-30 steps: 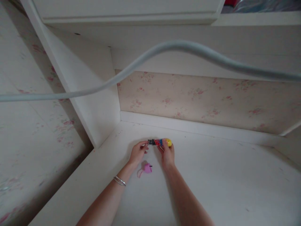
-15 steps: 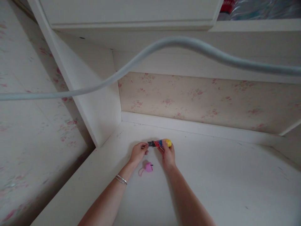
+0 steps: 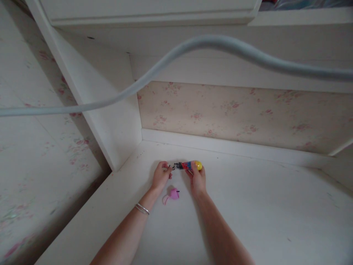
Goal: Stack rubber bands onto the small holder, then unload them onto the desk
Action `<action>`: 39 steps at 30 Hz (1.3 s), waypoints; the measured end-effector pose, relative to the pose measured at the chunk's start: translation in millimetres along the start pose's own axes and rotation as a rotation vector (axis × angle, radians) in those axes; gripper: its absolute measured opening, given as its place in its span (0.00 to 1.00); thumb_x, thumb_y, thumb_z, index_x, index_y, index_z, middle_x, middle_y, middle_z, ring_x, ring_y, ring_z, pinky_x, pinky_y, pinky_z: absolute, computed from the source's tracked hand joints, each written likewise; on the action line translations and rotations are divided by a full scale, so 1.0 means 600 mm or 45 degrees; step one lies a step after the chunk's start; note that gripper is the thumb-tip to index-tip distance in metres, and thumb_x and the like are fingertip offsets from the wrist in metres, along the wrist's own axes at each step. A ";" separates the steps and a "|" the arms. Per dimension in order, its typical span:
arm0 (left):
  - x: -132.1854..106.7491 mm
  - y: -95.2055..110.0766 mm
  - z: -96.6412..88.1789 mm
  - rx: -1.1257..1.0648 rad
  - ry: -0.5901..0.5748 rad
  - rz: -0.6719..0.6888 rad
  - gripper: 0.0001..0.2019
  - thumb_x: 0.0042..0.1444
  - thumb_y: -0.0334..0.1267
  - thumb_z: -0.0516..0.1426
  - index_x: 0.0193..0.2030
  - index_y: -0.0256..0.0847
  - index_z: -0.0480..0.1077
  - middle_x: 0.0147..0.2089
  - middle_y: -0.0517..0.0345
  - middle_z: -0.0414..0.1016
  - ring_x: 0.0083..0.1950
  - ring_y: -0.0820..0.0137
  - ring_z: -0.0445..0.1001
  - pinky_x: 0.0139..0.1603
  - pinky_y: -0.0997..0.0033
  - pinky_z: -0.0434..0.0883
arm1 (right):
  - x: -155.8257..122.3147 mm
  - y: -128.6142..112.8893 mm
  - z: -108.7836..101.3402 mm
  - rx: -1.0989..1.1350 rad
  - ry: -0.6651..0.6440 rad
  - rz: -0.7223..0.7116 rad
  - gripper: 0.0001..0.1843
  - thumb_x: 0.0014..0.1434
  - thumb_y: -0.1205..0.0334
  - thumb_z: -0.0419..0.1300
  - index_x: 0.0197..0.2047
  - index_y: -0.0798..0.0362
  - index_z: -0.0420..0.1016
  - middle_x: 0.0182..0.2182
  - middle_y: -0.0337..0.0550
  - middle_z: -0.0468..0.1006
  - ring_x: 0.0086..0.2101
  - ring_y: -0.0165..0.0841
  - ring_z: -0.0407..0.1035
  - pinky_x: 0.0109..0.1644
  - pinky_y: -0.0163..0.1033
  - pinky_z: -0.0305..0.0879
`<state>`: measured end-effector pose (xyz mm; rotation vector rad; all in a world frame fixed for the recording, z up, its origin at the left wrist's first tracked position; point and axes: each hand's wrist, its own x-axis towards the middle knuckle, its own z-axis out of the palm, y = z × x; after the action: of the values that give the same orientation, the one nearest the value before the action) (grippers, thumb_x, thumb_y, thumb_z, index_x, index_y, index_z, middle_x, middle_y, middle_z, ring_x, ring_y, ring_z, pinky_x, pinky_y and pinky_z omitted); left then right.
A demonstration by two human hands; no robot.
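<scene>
My right hand [image 3: 198,182] is wrapped round a small clear tube [image 3: 184,165] with a yellow rounded end. Black, red and blue bits show inside it, and it lies sideways with its clear end to the left. At that end my left hand [image 3: 160,176] is closed in a pinch, with a small black piece [image 3: 169,166] at the fingertips. Whether this piece touches the tube is too small to tell. Below and between the hands, a pink cap-like piece [image 3: 174,194] with a thin pink loop rests on the white surface, a short black bit at its right edge.
The white desktop [image 3: 261,206] runs back to a low white ledge [image 3: 234,145] and a flowered wall panel [image 3: 220,110]. A white side board [image 3: 104,103] stands left, and a cabinet [image 3: 151,11] overhangs. A thick pale cable [image 3: 209,41] crosses the view close to the camera.
My left hand has shifted slightly left and up, away from the tube's end, with a small black piece now visible at its fingertips. The right hand keeps its hold; the view has tilted slightly.
</scene>
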<state>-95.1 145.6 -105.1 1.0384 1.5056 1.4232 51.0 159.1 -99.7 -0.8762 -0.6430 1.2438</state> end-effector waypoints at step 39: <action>-0.008 0.004 0.002 0.038 -0.075 0.084 0.14 0.50 0.32 0.57 0.45 0.36 0.71 0.43 0.53 0.71 0.23 0.82 0.68 0.20 0.81 0.62 | -0.004 -0.003 0.000 0.051 0.028 -0.021 0.21 0.49 0.51 0.68 0.42 0.50 0.69 0.38 0.37 0.76 0.37 0.30 0.73 0.44 0.39 0.72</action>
<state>-92.1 141.9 -102.5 1.1477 1.4660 1.4068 51.7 156.8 -98.3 -0.8485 -0.6048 1.2272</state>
